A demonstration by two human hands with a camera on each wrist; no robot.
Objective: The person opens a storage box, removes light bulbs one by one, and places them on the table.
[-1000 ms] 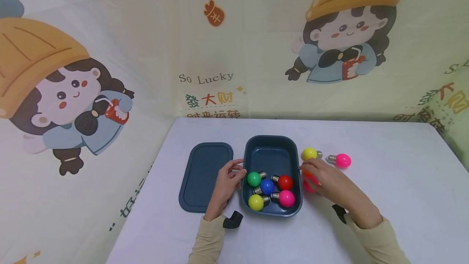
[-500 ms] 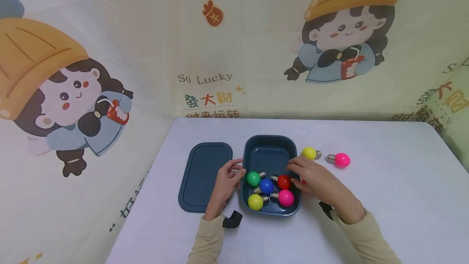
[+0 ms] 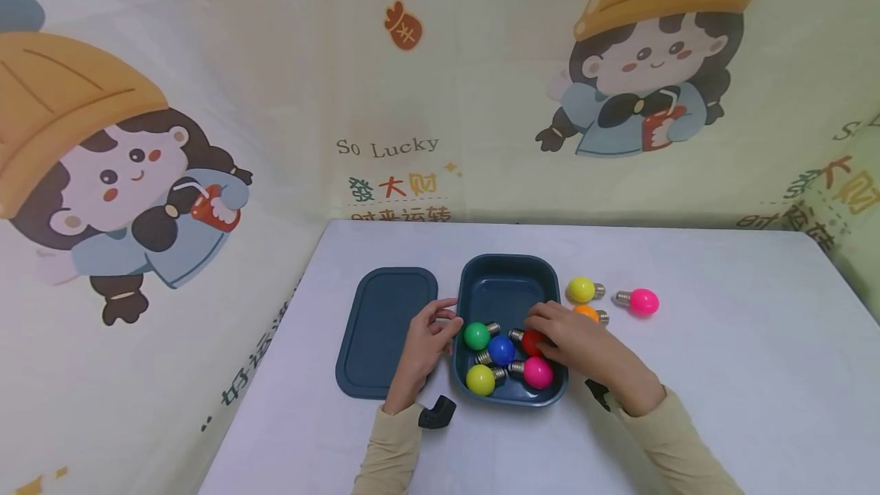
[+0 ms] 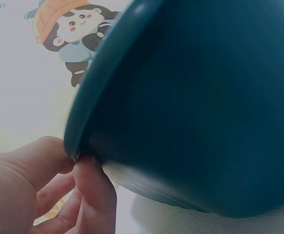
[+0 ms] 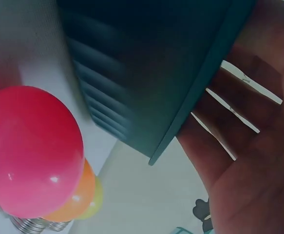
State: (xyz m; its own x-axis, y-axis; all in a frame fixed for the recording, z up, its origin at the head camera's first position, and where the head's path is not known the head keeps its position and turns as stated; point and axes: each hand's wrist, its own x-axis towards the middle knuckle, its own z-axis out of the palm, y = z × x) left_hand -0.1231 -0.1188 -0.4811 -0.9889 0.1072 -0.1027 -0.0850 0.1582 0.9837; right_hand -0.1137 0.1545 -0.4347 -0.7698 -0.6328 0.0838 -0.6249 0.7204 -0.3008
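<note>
On the white tabletop [image 3: 742,342], our two hands meet at a dark box [image 3: 509,296] of light bulbs.
Our left hand [image 3: 426,342] has its grip pinched on the box's left rim; our right hand [image 3: 577,338] reaches over the right rim to the red bulb [image 3: 529,342], its fingertips hidden, so we cannot tell whether it grasps anything. We see a green bulb [image 3: 477,336], blue bulb [image 3: 502,351], yellow bulb [image 3: 480,380] and pink bulb [image 3: 539,373] in the box's near half. Outside, at right, lie a second yellow bulb [image 3: 580,289], an orange bulb [image 3: 586,312] and a second pink bulb [image 3: 645,302].
</note>
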